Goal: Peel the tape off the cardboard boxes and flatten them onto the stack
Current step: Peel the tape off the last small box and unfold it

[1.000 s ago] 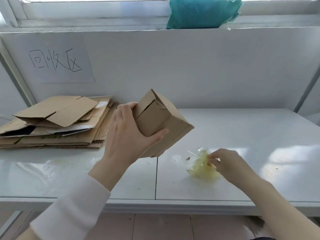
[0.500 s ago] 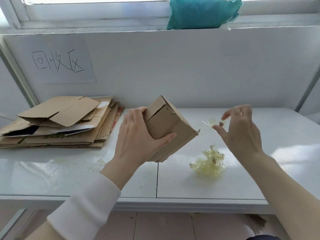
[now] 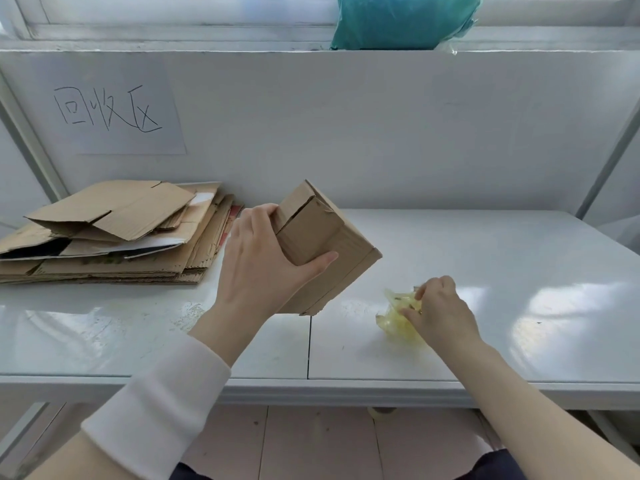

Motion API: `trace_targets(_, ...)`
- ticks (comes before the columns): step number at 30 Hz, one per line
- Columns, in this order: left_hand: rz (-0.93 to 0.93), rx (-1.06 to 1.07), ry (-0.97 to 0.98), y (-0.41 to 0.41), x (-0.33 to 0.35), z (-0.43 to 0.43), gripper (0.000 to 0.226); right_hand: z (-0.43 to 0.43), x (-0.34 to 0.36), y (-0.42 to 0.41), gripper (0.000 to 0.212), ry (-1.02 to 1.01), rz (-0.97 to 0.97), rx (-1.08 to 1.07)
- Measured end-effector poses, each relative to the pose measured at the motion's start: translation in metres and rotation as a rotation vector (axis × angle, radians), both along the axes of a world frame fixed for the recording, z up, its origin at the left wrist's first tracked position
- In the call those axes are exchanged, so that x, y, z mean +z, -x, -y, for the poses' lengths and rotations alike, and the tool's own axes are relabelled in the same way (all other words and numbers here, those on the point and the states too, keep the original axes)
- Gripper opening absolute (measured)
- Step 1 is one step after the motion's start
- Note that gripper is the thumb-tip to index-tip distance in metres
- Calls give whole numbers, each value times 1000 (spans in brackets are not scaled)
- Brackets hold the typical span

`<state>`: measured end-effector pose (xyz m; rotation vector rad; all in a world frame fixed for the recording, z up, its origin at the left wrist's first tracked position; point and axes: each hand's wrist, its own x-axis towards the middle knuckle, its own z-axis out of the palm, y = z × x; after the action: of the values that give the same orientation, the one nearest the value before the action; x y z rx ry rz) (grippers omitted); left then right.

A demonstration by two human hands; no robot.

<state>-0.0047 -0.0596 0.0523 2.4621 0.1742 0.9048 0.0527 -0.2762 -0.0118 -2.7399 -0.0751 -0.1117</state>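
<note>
Cardboard, in the shape of a small brown box [image 3: 322, 247], was held tilted above the white counter [image 3: 502, 258], clenched in the left hand [image 3: 263, 268] and not yet flattened. The right hand [image 3: 440, 313] pinched a crumpled wad of yellowish clear tape [image 3: 394, 317] on the counter. The pile of flattened brown cardboard [image 3: 114, 237] lay at the left, suggesting peeling was nearly finished.

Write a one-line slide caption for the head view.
Left hand holds a small brown cardboard box while right hand presses a crumpled yellowish tape wad.
</note>
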Motion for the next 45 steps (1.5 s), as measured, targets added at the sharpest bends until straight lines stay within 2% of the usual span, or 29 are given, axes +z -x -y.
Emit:
trace_targets(3,1,-4,-6,3,2,3,86,-1,9,-4,67,-44,25,60)
trace_targets(4,6,-5,-5,4,2,3,86,-1,11,-6,65,-54,49,99)
trace_targets(7,15,-5,1,7,3,3,86,-3,20,-7,21,-127,129,184)
trace_targets(8,20,-2,2,7,3,3,87,-3,20,-7,16,-135,133,196)
trace_targets(10,31,7,7,9,4,1,87,-3,22,-3,29,-63,162,200)
trace_targets(12,44,24,17,10,6,-1,88,-6,30,8,39,-52,312,126)
trace_targets(14,86,56,13,11,10,-2,91,-16,45,29,44,-271,498,127)
trace_targets(15,129,73,-6,11,11,-2,92,-24,53,41,43,-416,522,171)
trace_targets(16,176,83,-30,11,11,-2,93,-34,61,52,41,-538,472,230)
trace_targets(19,268,35,-99,15,9,3,89,-69,72,73,54,-889,122,371)
trace_targets(20,291,-5,-139,17,7,4,86,-78,73,74,59,-1008,58,370)
trace_targets(22,303,-108,-216,23,0,1,83,-88,76,69,58,-1143,66,303)
trace_targets(25,184,-261,-208,34,-6,-12,85,-92,76,58,41,-1120,135,257)
trace_targets(28,117,-207,-88,38,-7,-23,86,-94,76,55,12,-1106,75,382)
trace_targets(32,145,-77,-7,38,0,-32,73,-96,71,54,33,-999,98,355)
trace_targets(34,153,-114,57,41,7,-37,61,-99,71,51,32,-945,178,327)
trace_targets(36,133,-144,107,44,16,-42,59,-97,71,47,28,-853,298,300)
trace_targets(39,141,-147,-16,44,29,-43,81,-100,78,52,20,-609,492,380)
trace_targets(41,177,-56,-256,42,37,-42,93,-106,84,56,24,-490,567,429)
trace_targets(43,151,73,-440,43,50,-41,81,-110,88,57,34,-418,621,431)
trace_targets(45,84,106,-506,41,60,-45,60,-109,89,55,44,-411,622,415)
